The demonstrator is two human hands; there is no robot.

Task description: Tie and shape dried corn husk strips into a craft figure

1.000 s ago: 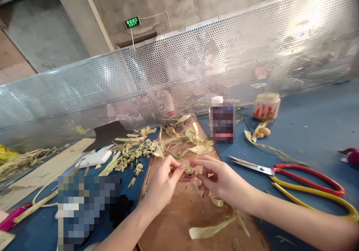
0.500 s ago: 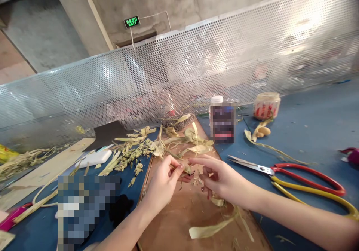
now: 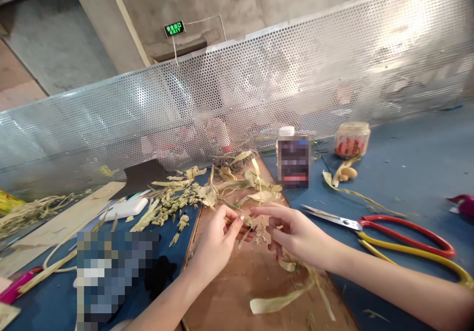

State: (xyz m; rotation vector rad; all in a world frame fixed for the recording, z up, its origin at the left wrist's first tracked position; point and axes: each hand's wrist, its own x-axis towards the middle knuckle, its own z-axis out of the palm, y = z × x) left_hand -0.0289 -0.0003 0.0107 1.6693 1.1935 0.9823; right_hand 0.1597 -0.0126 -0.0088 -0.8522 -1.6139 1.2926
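Observation:
Over the brown board [image 3: 229,296], my left hand [image 3: 224,232] pinches a small dried plant piece [image 3: 247,224] between thumb and fingers. My right hand [image 3: 287,227] is just to its right, index finger stretched toward the piece and the other fingers curled. Whether those curled fingers hold anything is hidden. Dried husk strips [image 3: 259,188] lie on the board beyond both hands, and a pale strip [image 3: 277,301] lies nearer. A bunch of knotted dried stems [image 3: 177,202] is to the left of the board.
Open scissors [image 3: 351,224] with red and yellow handles lie on the blue table [image 3: 418,148] at right. A glass jar [image 3: 351,139] and a white-capped bottle [image 3: 286,131] stand behind. A perforated metal screen [image 3: 237,89] crosses the back. A white object [image 3: 126,208] lies left.
The right hand has shifted very slightly, its index finger still near the plant piece. The left hand keeps its pinch, and the piece has turned a little.

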